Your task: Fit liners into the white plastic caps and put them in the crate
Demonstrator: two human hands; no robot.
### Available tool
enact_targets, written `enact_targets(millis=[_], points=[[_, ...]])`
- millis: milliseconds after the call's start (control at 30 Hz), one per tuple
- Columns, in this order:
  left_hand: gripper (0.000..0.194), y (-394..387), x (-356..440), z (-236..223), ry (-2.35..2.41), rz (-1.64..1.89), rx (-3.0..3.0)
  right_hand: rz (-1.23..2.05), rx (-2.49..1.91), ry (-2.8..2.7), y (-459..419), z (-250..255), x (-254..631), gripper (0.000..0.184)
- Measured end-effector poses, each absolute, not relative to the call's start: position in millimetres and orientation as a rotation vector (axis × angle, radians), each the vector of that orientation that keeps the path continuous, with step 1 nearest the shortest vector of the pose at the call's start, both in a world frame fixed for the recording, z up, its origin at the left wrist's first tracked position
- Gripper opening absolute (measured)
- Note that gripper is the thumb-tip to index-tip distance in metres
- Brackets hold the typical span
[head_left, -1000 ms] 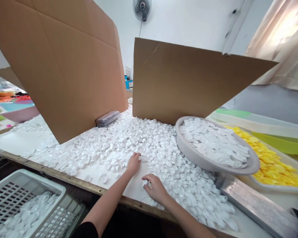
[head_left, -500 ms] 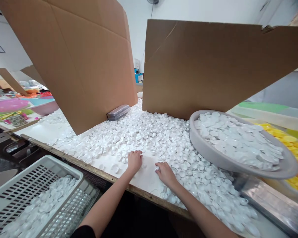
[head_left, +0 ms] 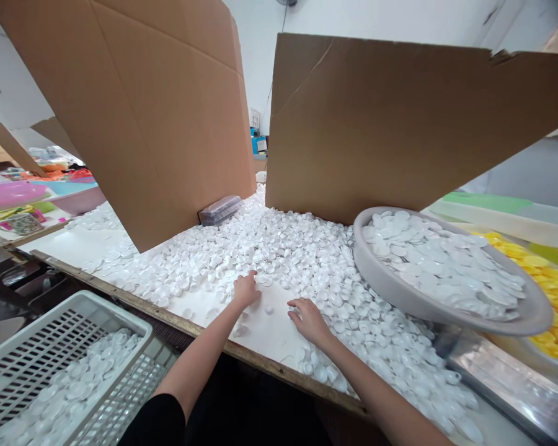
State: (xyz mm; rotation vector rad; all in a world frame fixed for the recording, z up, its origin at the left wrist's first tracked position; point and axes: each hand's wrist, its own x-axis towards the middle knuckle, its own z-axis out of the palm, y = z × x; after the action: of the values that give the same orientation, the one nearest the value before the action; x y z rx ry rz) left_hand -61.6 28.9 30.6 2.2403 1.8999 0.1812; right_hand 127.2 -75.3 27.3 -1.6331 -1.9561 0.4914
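Observation:
A thick heap of small white plastic caps (head_left: 297,254) covers the white table (head_left: 265,334). My left hand (head_left: 245,289) reaches into the near edge of the heap, fingers curled over some caps. My right hand (head_left: 308,319) rests at the heap's edge, palm down, its fingers bent and touching caps. A single cap (head_left: 268,308) lies on the bare patch between the two hands. What either hand holds under its fingers is hidden.
Two big cardboard sheets (head_left: 167,118) stand behind the heap. A grey round tray (head_left: 390,291) of flat white discs leans at the right, with yellow caps (head_left: 553,291) beyond it. A white slotted crate (head_left: 37,347) with caps sits lower left. A dark plastic-wrapped pack (head_left: 219,209) lies by the cardboard.
My left hand has pushed a little farther into the heap. My right hand has moved from the table's front edge up to the heap's edge. The camera has moved closer.

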Motion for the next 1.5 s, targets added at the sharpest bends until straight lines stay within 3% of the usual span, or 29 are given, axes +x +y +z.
enact_targets(millis=[233, 433, 667, 833, 1233, 1500], points=[[0.053, -14.0, -64.1, 53.0, 1.476, 0.699, 2.211, 0.819, -1.478, -1.656, -52.0, 37.0, 112.0, 0.029], [0.049, -37.3, -58.2, 46.7, 1.293, 0.839, 2.044, 1.204, -1.502, -1.543, -22.3, 31.6, 88.3, 0.027], [0.041, -32.2, -59.5, 13.2, 1.430, 0.733, 1.941, 1.318, -1.740, -1.569, -10.0, 9.9, 78.7, 0.016], [0.035, -22.4, -59.9, 13.0, 1.443, 0.564, 1.872, 1.349, -1.809, -1.539, -12.4, 6.8, 75.9, 0.009], [0.025, -9.2, -24.5, 8.5, 1.917, 0.387, 2.178, 1.776, -1.569, -1.347, -22.6, 10.8, 86.7, 0.014], [0.028, -10.0, -21.8, 2.4, 1.872, 0.436, 2.207, 1.886, -1.931, -1.739, 2.9, 27.6, 88.0, 0.014]])
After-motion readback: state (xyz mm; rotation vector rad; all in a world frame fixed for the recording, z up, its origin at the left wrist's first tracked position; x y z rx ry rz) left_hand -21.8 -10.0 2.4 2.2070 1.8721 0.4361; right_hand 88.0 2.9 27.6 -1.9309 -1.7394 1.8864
